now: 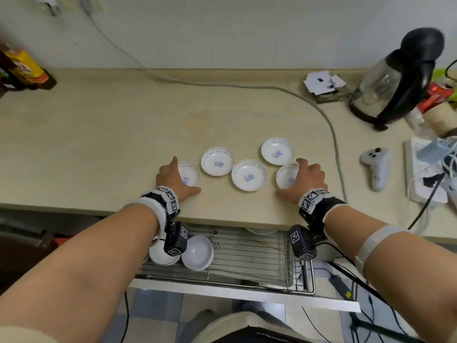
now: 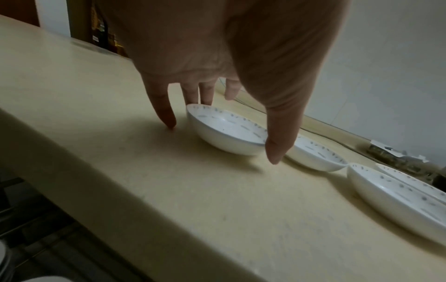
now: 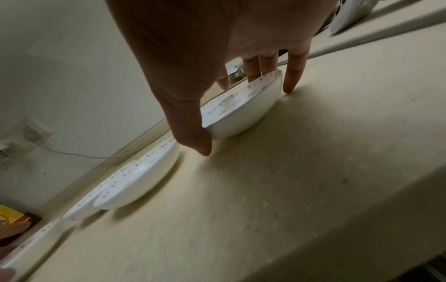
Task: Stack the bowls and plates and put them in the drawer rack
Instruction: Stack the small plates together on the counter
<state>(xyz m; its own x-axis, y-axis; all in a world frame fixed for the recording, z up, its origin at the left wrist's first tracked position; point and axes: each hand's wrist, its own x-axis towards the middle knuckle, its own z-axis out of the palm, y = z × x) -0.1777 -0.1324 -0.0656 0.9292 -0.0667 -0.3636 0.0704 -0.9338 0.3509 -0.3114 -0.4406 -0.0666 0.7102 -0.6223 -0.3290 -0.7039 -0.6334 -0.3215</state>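
Five white dishes with blue marks sit on the beige counter [image 1: 99, 134]. My left hand [image 1: 173, 179] spans the left small bowl [image 1: 190, 175] [image 2: 226, 131], thumb at its near rim and middle fingers [image 2: 195, 93] at its far rim, pinching it. My right hand [image 1: 308, 180] pinches the right small bowl [image 1: 286, 178] [image 3: 239, 112] the same way, thumb against its wall. Both bowls rest on the counter. Between them lie three plates [image 1: 217, 161] [image 1: 249, 175] [image 1: 278, 151]. The wire drawer rack [image 1: 249, 256] stands pulled out below the counter edge.
White bowls [image 1: 197, 252] lie in the rack's left end, partly hidden by my left wrist camera. A kettle [image 1: 395, 78], a white controller [image 1: 376, 167] and a power strip [image 1: 420, 174] stand at the right. A grey cable [image 1: 331, 129] crosses the counter. Bottles [image 1: 22, 68] stand far left.
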